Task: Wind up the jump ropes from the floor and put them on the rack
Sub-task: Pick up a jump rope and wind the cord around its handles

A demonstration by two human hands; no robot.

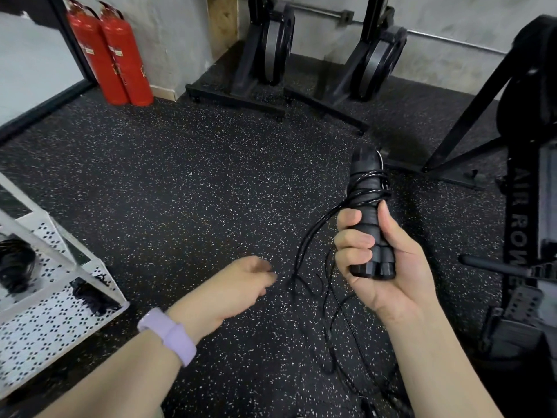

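Handles (371, 233) gripped upright, side by side, in right hand (388, 260), fingers curled round them. Rope (313, 260) partly wound on upper handles, remainder trailing on floor (180, 191). Left hand (241, 285) blurred near rope; finger state cannot be told. Turns best kept tight, tension maintained. Rack (60, 291) at left. "AIR ROW" read on rowing machine (521, 221).

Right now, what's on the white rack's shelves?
A dark bundle that looks like a wound rope lies on the upper shelf of the white rack, and another dark bundle on the lower shelf. The frame edge hides the rest of the rack.
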